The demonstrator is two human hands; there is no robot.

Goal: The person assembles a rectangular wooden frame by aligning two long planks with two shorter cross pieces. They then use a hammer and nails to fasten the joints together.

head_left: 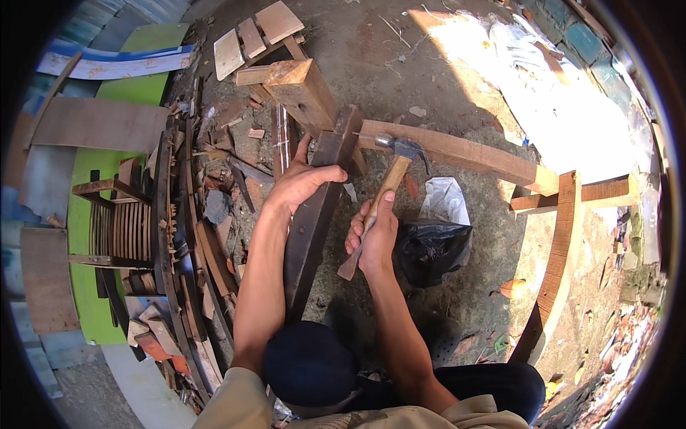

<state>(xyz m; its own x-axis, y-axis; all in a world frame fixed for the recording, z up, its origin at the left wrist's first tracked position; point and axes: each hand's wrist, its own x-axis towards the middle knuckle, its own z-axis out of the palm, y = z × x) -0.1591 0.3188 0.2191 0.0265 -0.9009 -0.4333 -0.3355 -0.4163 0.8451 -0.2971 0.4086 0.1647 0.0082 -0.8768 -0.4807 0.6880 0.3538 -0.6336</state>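
My left hand (306,179) is wrapped round a dark wooden beam (312,239), its thumb across the top face and a finger stretched along the far side. The beam slants from near my body up to a joint with a lighter, thick wooden block (304,93). In my right hand (376,232) is a claw hammer (395,171), gripped by its wooden handle, the metal head up and to the right of the beam. A thin, nail-like piece (364,134) shows between the hammer's striking face and the beam's end; whether they touch is unclear.
A long wooden rail (464,156) runs right from the joint to an upright post (561,250). Beneath the rail lies a black plastic bag (434,250) beside white wrapping. Scrap planks (187,236) pile up on the left, near a slatted wooden piece (120,227). A small slatted stool (257,39) stands at the back.
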